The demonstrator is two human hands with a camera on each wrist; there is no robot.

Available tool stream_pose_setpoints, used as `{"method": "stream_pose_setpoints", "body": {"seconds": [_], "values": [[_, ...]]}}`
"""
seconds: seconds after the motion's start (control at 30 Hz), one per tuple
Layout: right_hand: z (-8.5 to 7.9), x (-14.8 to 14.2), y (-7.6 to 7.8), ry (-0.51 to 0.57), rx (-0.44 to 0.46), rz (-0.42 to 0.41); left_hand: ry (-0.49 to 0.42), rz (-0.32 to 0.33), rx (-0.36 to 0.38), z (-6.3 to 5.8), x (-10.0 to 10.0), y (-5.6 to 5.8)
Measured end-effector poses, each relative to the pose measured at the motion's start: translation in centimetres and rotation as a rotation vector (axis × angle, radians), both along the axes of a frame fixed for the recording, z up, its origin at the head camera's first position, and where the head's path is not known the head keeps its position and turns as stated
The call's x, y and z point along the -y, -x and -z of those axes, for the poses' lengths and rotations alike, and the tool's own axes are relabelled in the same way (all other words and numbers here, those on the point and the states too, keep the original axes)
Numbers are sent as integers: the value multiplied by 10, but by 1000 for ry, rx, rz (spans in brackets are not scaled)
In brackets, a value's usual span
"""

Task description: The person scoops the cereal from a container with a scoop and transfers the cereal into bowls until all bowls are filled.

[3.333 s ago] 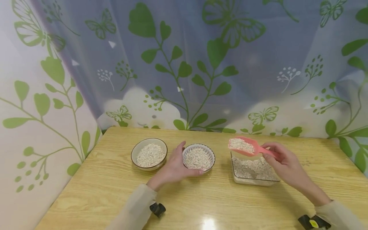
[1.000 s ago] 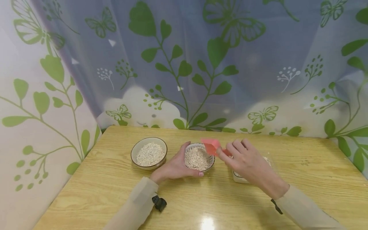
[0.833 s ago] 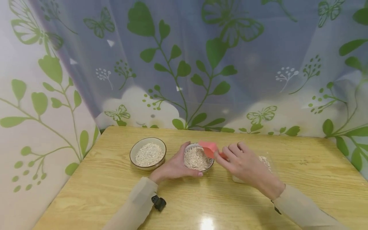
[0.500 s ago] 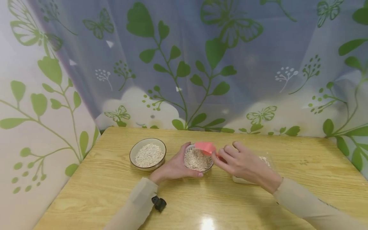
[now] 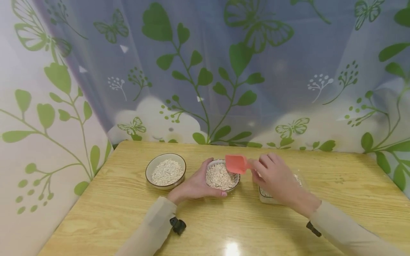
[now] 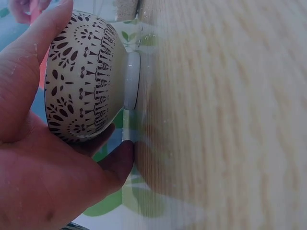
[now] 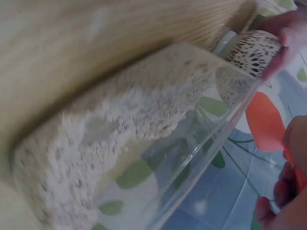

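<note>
My left hand [image 5: 196, 182] holds a small patterned bowl [image 6: 84, 76] by its side, thumb at the near rim and fingers round the far side. In the left wrist view its foot is right at the tabletop. Oats [image 5: 220, 177] fill much of this bowl. A pink scoop [image 5: 236, 164] is tipped over the bowl's right rim, and no oats show on its visible face. My right hand [image 5: 277, 179] pinches the scoop's handle. Below that hand sits a clear rectangular container [image 7: 192, 158] with more oats heaped to one side, partly hidden in the head view.
To the left of the held bowl stands a larger dark-rimmed bowl [image 5: 183, 174] with oats in it. The wooden table [image 5: 205, 227] ends at a patterned cloth [image 5: 217, 117] behind. A few crumbs lie beside the held bowl.
The scoop, loaded above the clear container at first, has moved left and tipped over the small bowl, then shifted slightly right. My left hand has stayed at the bowl.
</note>
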State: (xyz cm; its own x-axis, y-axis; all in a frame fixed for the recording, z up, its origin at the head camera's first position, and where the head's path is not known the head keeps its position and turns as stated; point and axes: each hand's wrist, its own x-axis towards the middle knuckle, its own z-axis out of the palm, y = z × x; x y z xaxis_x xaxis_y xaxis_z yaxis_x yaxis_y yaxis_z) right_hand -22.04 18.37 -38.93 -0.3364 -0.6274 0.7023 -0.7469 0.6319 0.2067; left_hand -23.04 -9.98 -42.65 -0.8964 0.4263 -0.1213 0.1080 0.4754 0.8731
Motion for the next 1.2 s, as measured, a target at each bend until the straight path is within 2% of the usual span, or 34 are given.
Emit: {"method": "stream_pose_setpoints", "body": {"seconds": [0.17,0.33,0.47,0.67,0.83,1.03,1.2], "values": [[0,-11,-7,196,316,48,21,0,0,-1,-1,1],[-11,-28,-19,330,652,100,40,5,-5,-4,-2,1],[-20,-51,-26,382,819,125,42,9,-7,-6,-3,2],[-25,-97,-28,329,864,210,73,10,-17,-6,-3,3],[-28,-127,-30,236,905,256,149,12,-64,-10,0,0],[-32,-146,-29,131,924,272,215,28,-141,-18,2,-4],[-39,-149,-30,50,999,271,237,27,-190,-23,6,-8]]}}
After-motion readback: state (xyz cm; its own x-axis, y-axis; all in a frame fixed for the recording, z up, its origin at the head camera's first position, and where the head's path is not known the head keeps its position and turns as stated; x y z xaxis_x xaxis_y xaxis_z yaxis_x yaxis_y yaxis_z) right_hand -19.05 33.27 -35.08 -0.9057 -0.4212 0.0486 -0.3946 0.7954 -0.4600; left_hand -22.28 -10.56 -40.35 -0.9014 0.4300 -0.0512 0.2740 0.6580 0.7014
